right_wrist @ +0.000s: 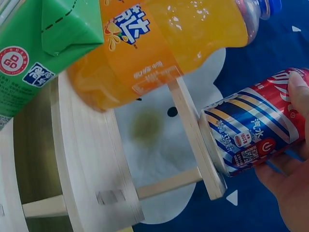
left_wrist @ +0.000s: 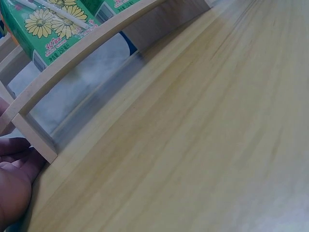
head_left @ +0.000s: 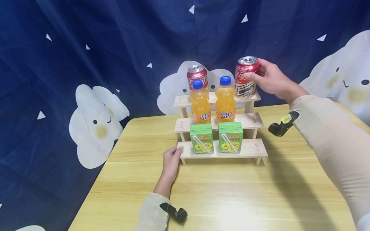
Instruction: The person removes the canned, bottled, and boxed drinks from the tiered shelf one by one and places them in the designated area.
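My right hand (head_left: 273, 77) grips a red soda can (head_left: 247, 77) around its side at the right end of the top step of a wooden tiered rack (head_left: 254, 148). In the right wrist view the can's base (right_wrist: 219, 145) meets the top board. At the front left, my left hand (head_left: 171, 160) pinches the end of the lowest board between thumb and fingers. A second red can (head_left: 197, 74) stands on the top step, partly behind an orange soda bottle (head_left: 200, 102). Another orange bottle (head_left: 225, 101) shares the middle step. Two green drink cartons (head_left: 201, 139) stand on the bottom step.
The rack stands on a light wooden table (head_left: 138, 144). Behind it hangs a dark blue curtain (head_left: 130, 48) with smiling clouds and white triangles. The bottles and cartons stand close left of the right forearm. A small black camera (head_left: 284, 124) sits on the right wrist.
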Tool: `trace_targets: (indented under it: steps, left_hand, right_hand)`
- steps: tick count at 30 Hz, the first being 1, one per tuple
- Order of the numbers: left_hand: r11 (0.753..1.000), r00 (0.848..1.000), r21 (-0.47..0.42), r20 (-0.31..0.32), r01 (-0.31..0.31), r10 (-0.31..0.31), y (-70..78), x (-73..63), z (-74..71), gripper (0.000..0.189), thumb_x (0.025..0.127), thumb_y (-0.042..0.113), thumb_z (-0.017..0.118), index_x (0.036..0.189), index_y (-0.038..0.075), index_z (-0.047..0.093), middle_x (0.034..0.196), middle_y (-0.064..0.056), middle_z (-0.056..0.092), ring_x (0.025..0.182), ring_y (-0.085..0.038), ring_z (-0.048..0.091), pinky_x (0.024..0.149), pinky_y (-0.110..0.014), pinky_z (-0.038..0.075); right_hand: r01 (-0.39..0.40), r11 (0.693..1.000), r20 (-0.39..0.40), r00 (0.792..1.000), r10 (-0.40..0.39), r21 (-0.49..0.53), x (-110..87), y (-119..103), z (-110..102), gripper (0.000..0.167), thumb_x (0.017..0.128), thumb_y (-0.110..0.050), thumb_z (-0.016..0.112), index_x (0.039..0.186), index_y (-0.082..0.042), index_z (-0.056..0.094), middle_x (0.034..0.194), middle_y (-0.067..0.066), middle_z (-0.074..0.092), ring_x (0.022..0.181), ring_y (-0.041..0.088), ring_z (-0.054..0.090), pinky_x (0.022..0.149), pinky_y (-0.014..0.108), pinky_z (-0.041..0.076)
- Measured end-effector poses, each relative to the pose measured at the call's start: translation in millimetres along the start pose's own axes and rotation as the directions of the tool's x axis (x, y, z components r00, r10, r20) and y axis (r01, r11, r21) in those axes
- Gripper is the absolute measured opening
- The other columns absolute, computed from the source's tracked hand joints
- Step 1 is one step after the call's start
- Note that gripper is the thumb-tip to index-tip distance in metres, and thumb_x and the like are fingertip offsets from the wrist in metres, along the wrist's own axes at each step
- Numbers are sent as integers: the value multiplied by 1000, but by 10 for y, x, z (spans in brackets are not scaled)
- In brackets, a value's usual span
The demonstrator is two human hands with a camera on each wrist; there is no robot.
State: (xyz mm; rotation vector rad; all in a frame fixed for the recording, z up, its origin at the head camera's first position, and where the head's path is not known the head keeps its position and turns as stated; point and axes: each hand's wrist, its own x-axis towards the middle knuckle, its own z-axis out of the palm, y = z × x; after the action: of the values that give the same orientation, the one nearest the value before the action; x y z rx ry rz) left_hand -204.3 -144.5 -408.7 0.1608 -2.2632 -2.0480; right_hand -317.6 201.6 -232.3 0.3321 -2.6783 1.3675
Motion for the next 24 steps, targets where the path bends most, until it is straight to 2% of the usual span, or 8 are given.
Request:
trace_targets:
  steps: [7,18,24]
  left_hand:
    - [1000,1000,-8,5,2,-2,-15,18,-3,33,93,14,55,113,-11,61,110,-25,64,98,-22,62,87,-28,52]
    - [1000,1000,0,12,-7,7,-12,22,-8,32,93,14,54,111,-11,61,108,-25,65,95,-19,63,85,-27,53]
    - [1000,1000,4,3,-7,7,-11,20,-1,33,93,15,55,112,-11,61,108,-25,65,95,-19,63,85,-27,53]
  right_hand:
    - [-24,1000,-18,1000,23,-18,-31,52,-95,68,91,-46,54,144,-11,30,139,18,45,124,33,43,107,54,32]
    - [-21,1000,-54,998,19,-22,-66,95,-189,66,90,-43,57,143,-11,35,137,19,47,121,31,46,106,53,33]
    - [-60,998,-121,991,57,-22,-91,145,-221,69,88,-45,59,144,-14,36,138,17,48,121,28,48,106,51,34]
